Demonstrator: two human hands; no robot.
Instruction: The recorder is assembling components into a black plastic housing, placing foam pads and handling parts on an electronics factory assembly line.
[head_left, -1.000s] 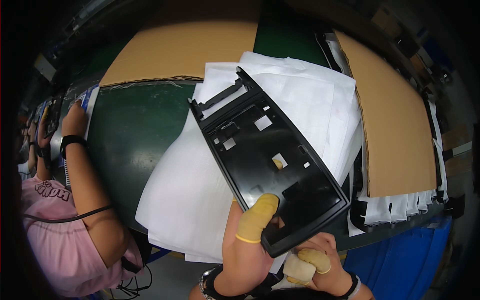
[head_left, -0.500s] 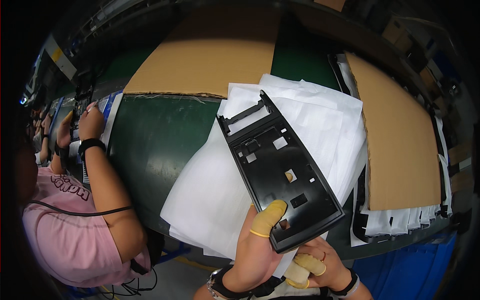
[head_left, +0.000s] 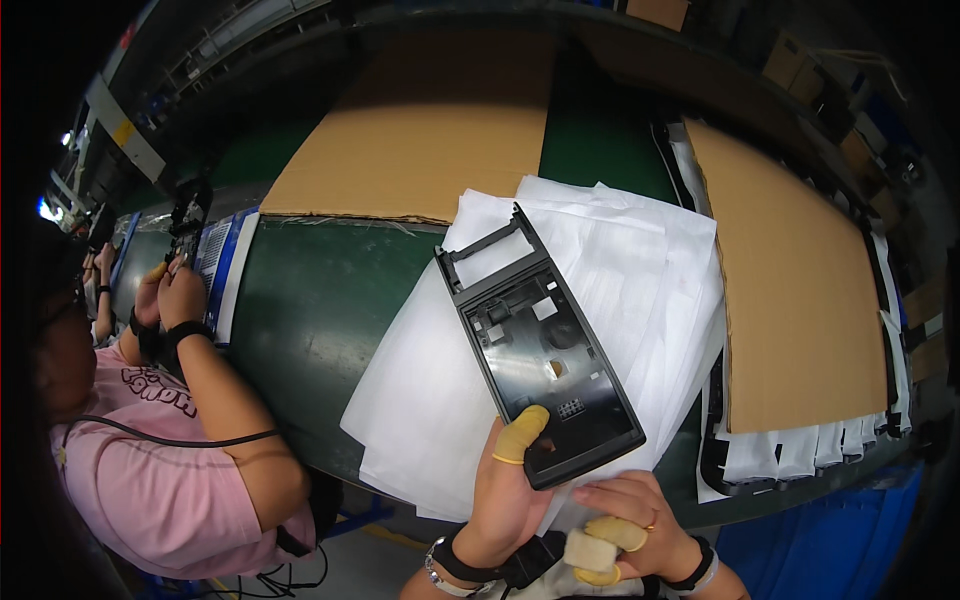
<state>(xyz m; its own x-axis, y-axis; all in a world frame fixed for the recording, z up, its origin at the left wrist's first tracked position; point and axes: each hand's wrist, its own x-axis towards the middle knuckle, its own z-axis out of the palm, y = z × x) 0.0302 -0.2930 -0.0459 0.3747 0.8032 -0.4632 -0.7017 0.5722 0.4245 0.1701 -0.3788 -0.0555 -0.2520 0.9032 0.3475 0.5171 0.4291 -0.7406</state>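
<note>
My left hand [head_left: 505,500] grips the lower end of a black plastic housing [head_left: 530,345], its thumb in a yellow finger cot on the inner face and its other fingers hidden underneath. The housing tilts over a pile of white foam-like sheets [head_left: 410,390]; it has several cut-outs and an open frame at its far end. Just below the housing's near end, my right hand [head_left: 640,520] pinches a small off-white block [head_left: 590,553], perhaps a cloth or sponge pad, between fingers in yellow cots.
A cardboard sheet [head_left: 430,140] lies across the green table [head_left: 300,280]. At right, another cardboard sheet [head_left: 800,300] covers black parts separated by white sheets. A blue bin [head_left: 810,545] stands below the table edge. On the left, a co-worker in pink [head_left: 170,480] handles a dark part.
The housing has shifted slightly left and tilted, so light falls differently inside it. My right hand has turned, showing the block more fully. The co-worker's hands have moved closer together.
</note>
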